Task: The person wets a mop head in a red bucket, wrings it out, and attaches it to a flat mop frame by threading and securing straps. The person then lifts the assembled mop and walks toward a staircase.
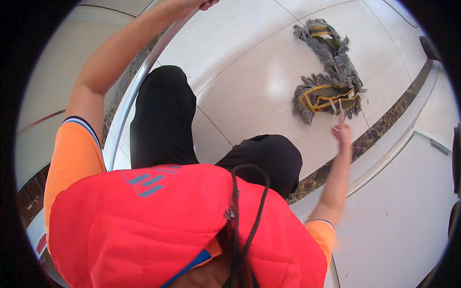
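Note:
A grey string dust-mop head (327,97) with yellow-edged pockets and white ties lies on the tiled floor, its pocket side up. My right hand (341,131) reaches down at its near edge, one finger extended to a white tie; whether it pinches the tie is unclear. Further off, another yellow-trimmed part (324,36) of grey mop lies joined or touching through grey strands. My left hand (207,4) is at the top edge, mostly cut off, beside a long metal pole (138,77) that runs down past my left knee; its grip is not clearly visible.
A dark marbled border strip (392,117) crosses the pale floor at the right, beside a white door or panel (396,201). Both my bent knees stand between me and the mop. A dark object (428,48) sits at the upper right.

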Motion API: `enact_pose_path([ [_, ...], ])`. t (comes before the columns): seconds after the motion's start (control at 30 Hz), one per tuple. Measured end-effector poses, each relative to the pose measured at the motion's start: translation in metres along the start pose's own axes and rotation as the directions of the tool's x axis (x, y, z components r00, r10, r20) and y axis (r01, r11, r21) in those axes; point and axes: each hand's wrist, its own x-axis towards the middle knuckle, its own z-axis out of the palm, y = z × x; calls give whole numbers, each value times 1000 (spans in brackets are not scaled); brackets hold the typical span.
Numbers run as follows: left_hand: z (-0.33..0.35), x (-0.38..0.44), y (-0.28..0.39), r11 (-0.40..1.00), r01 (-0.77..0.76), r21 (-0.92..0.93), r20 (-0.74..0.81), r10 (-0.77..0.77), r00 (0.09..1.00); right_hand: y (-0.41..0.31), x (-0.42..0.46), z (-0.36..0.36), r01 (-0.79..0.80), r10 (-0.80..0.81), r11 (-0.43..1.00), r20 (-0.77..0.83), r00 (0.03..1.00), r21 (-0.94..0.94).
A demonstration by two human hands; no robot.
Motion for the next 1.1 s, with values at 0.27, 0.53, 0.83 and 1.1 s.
enact_pose_path([
  [0.27,28,-11,21,996,4,87,32,-6,999,-80,-68,158,77,-52,996,-453,890,38],
  [0.53,29,-11,20,998,-24,57,73,20,997,74,-128,-22,359,-496,813,-224,839,-459],
  [0.83,52,-22,43,996,-91,14,162,88,983,-18,-83,22,394,-682,547,-120,722,-739],
  [1.1,35,-27,39,995,-70,67,184,56,981,-126,51,88,264,-558,696,-272,784,-668],
])
